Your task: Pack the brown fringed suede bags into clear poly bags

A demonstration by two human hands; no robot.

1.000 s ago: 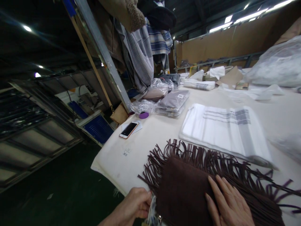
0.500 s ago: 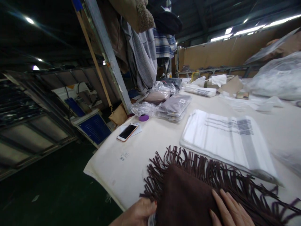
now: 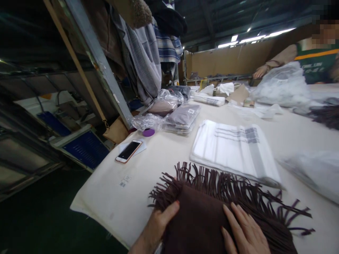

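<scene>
The folded brown scarf [image 3: 201, 218] with long fringe lies at the near edge of the white surface [image 3: 159, 158], just in front of the person. The left hand [image 3: 161, 220] grips the scarf's left edge, with the thumb on top of the cloth and the other fingers hidden under it, so it is clamped on the fabric. The right hand [image 3: 245, 233] lies flat and open on the top of the scarf, fingers together, pressing the cloth down without holding it. The fringe [image 3: 225, 183] spreads out on the far side of the scarf and almost reaches the stack of white flat bags [image 3: 235, 151] that lies just behind. It seems that the step in hand is to fold or smooth the scarf into a neat packet. The next move probably needs the left hand to keep the edge straight while the right hand flattens the cloth, and care that the loose fringe strands do not tangle or stay out. Further away on the surface are a phone [image 3: 129, 151], a purple round thing [image 3: 148, 132] and wrapped folded garments [image 3: 182, 118]. At the far right, another person's hand [image 3: 259, 72] rests by a pile of clear plastic [image 3: 283, 84].
</scene>
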